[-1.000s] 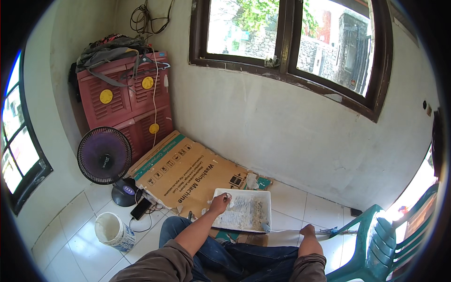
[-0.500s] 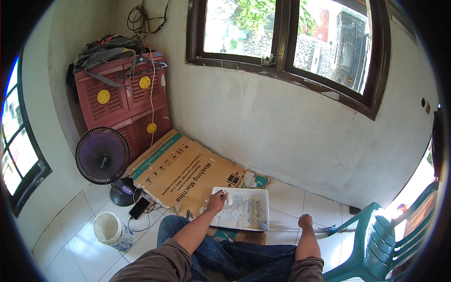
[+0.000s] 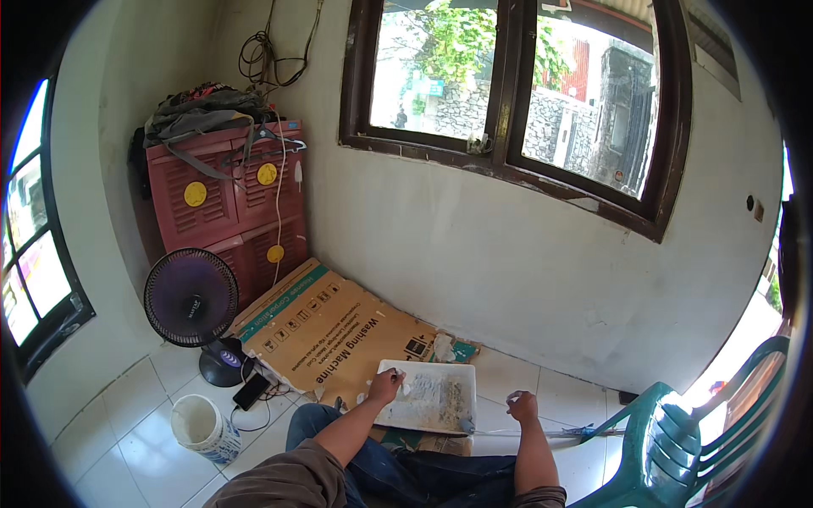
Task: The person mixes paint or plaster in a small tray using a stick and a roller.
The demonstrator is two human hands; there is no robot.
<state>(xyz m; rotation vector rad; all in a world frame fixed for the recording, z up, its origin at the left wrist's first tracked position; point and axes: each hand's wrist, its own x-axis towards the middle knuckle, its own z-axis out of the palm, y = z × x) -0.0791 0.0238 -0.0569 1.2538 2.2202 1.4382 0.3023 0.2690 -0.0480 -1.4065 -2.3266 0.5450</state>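
Observation:
A shallow white tray [image 3: 468,381], smeared with grey and whitish residue, lies on the floor before my knees. My left hand [image 3: 385,387] is over its left edge, fingers closed around a small whitish bit that is too small to name. To the right of the tray my right hand [image 3: 522,406] is raised above the tiles, fingers curled together; a pale speck shows at the fingertips. A thin rod [image 3: 500,433] runs from a grey-blue lump at the tray's near right corner, under my right forearm, toward the chair.
Flattened cardboard [image 3: 339,326] lies beneath and behind the tray. On the left stand a black fan [image 3: 191,298], a white bucket [image 3: 206,429] and a phone [image 3: 251,391] with a cable. A red cabinet [image 3: 224,199] fills the corner. A green plastic chair [image 3: 665,432] is at right.
The view has tilted up, so everything sits lower. My right hand has come a little closer to the tray and turned, showing its fingertips. My left hand stays over the tray's left edge.

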